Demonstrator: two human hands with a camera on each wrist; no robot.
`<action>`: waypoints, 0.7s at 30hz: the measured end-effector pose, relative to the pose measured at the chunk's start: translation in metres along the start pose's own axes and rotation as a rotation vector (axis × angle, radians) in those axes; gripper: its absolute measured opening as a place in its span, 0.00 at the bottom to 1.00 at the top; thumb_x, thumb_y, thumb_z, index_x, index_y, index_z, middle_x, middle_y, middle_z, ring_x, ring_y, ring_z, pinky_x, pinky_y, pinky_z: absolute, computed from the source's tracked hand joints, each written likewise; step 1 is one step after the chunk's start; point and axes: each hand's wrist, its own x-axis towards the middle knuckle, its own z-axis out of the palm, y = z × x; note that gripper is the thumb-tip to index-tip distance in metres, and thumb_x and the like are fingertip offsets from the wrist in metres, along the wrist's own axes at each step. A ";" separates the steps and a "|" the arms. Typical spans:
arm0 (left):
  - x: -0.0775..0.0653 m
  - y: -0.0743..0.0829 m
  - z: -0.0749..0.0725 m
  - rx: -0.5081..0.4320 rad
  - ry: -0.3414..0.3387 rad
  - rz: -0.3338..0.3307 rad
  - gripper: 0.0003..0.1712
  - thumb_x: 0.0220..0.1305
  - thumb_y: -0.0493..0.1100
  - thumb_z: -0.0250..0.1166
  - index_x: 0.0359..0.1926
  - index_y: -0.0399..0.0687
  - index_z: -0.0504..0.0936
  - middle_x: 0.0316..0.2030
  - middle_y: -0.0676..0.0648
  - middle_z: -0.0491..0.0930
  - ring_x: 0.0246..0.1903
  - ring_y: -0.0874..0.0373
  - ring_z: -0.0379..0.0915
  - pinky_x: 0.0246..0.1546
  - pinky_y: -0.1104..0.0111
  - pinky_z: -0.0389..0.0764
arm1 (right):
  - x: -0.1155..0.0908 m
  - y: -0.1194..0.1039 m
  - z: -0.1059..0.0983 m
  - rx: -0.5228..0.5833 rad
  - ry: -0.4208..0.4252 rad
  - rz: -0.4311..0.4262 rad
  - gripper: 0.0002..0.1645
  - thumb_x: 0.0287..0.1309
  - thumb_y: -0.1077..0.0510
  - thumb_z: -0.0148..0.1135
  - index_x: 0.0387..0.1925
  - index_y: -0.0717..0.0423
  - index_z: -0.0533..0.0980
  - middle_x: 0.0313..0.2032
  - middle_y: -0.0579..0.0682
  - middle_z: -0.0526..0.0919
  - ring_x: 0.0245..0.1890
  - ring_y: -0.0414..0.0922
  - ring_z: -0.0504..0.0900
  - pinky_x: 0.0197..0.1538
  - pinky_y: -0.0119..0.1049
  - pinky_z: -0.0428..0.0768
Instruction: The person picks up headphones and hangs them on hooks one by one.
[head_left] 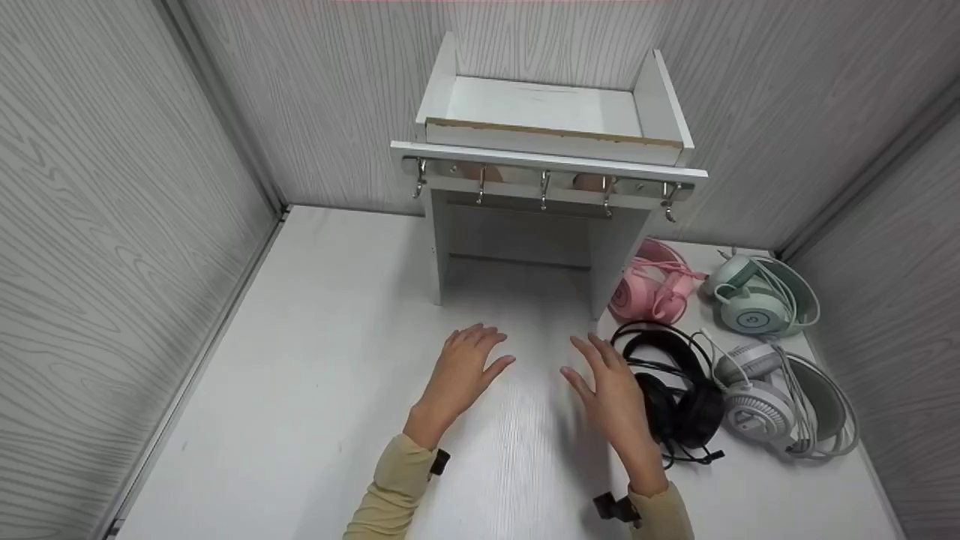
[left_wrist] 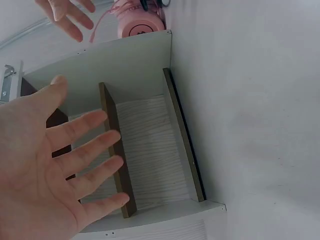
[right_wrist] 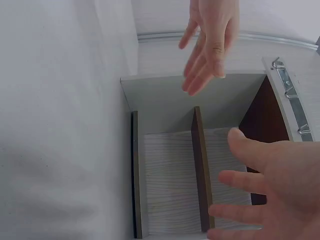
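Observation:
Both hands hover over the white table in front of a small white shelf unit point(head_left: 517, 137), holding nothing. My left hand point(head_left: 460, 373) has its fingers spread, and in the left wrist view the left palm point(left_wrist: 37, 165) faces the unit's open front. Opposite it, my right hand point(head_left: 611, 394) is spread too, just left of the black headphones point(head_left: 701, 412). A metal rail with several hooks point(head_left: 545, 187) runs along the unit's upper front edge; nothing hangs from the hooks.
Pink headphones point(head_left: 637, 294) lie against the unit's right side. Green headphones point(head_left: 754, 311) and white headphones point(head_left: 757, 412) lie further right, cables bundled. Grey wood-grain panels point(head_left: 120, 225) enclose the table point(head_left: 300, 360) at the left, back and right.

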 end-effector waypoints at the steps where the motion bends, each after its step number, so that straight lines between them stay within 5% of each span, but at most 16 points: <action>1: 0.001 0.000 -0.002 -0.014 0.008 0.007 0.23 0.73 0.56 0.61 0.58 0.45 0.83 0.58 0.43 0.82 0.62 0.45 0.75 0.65 0.47 0.71 | 0.000 -0.001 -0.001 0.013 0.022 -0.002 0.29 0.63 0.49 0.70 0.64 0.51 0.78 0.64 0.61 0.77 0.63 0.64 0.75 0.57 0.62 0.77; 5: 0.007 0.002 -0.009 -0.054 0.050 0.033 0.15 0.73 0.50 0.63 0.51 0.47 0.87 0.47 0.48 0.87 0.46 0.52 0.85 0.47 0.59 0.84 | 0.002 -0.003 -0.004 0.056 0.117 -0.014 0.18 0.64 0.53 0.70 0.54 0.48 0.84 0.52 0.53 0.86 0.47 0.55 0.86 0.42 0.52 0.84; 10: 0.020 0.004 -0.028 -0.072 0.120 0.086 0.11 0.72 0.47 0.64 0.47 0.49 0.88 0.42 0.50 0.88 0.38 0.55 0.86 0.32 0.64 0.85 | 0.006 -0.004 -0.008 0.087 0.238 -0.077 0.08 0.63 0.57 0.71 0.43 0.50 0.86 0.37 0.49 0.89 0.34 0.46 0.88 0.33 0.45 0.84; 15: 0.037 0.004 -0.060 -0.063 0.177 0.132 0.10 0.73 0.45 0.64 0.46 0.47 0.88 0.39 0.50 0.89 0.36 0.56 0.86 0.32 0.64 0.85 | 0.007 -0.003 -0.010 0.114 0.291 -0.100 0.04 0.65 0.57 0.69 0.37 0.54 0.85 0.30 0.46 0.87 0.27 0.40 0.84 0.29 0.40 0.81; 21: 0.062 0.003 -0.107 -0.057 0.341 0.228 0.09 0.72 0.40 0.64 0.48 0.43 0.86 0.41 0.47 0.88 0.37 0.57 0.85 0.35 0.66 0.85 | 0.005 0.000 -0.013 0.150 0.322 -0.087 0.05 0.67 0.59 0.66 0.36 0.55 0.85 0.29 0.45 0.86 0.25 0.37 0.84 0.29 0.29 0.80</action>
